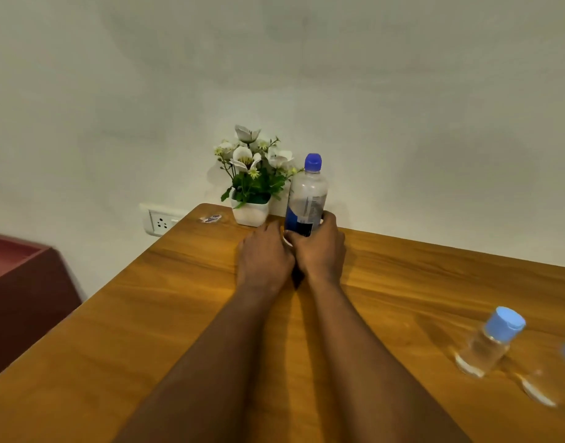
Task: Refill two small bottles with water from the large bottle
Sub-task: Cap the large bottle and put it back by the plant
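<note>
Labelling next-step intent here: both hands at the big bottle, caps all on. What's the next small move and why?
Probably lift the large bottle off the table and bring it nearer. The right hand wraps its base, the left hand rests beside it. It stands far back by the flower pot, its blue cap still on, away from the capped small bottle at the right.

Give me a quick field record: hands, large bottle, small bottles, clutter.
right hand: wrapped around lower part of large bottle
left hand: beside bottle base, grip unclear
large bottle: upright, blue cap on, at table's far edge
small bottles: one at right, blue cap on; another cut off by frame edge
clutter: flower pot left of large bottle
</note>
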`<state>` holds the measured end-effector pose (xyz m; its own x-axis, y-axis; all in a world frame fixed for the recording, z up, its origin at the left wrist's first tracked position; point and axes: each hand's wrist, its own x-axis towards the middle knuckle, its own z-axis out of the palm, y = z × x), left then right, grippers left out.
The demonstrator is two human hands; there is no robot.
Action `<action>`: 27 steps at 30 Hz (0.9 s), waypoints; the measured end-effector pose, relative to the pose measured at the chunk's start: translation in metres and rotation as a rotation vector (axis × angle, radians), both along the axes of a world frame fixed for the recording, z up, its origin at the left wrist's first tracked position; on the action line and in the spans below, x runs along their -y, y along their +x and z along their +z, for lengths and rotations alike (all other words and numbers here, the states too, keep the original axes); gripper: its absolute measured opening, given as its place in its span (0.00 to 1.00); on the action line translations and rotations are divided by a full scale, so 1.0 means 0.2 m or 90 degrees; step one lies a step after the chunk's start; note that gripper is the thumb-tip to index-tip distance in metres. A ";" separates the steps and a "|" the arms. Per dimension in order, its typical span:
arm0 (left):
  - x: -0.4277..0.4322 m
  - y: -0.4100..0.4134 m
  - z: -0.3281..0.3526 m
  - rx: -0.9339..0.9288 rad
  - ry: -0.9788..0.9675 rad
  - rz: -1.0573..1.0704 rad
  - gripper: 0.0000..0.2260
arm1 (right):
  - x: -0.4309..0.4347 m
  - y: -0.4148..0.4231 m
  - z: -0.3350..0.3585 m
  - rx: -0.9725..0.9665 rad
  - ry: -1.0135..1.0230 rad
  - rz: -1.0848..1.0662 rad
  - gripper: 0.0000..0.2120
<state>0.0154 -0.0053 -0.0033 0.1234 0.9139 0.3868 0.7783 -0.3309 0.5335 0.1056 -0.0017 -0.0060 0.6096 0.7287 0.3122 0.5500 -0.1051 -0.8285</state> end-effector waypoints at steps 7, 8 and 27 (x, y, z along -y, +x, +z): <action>-0.19 0.06 -0.03 -0.084 0.071 0.023 0.08 | -0.16 0.05 -0.01 0.022 0.002 0.011 0.32; -0.20 0.06 -0.03 -0.088 0.076 0.023 0.08 | -0.17 0.05 -0.01 0.025 0.001 0.012 0.32; 0.01 0.00 -0.07 -0.145 0.063 -0.016 0.11 | 0.13 0.04 -0.02 0.070 -0.109 0.095 0.25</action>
<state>0.0161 -0.0077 -0.0175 0.2394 0.8685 0.4339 0.8657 -0.3933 0.3095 0.1127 -0.0284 -0.0098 0.4608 0.8558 0.2349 0.6561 -0.1503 -0.7396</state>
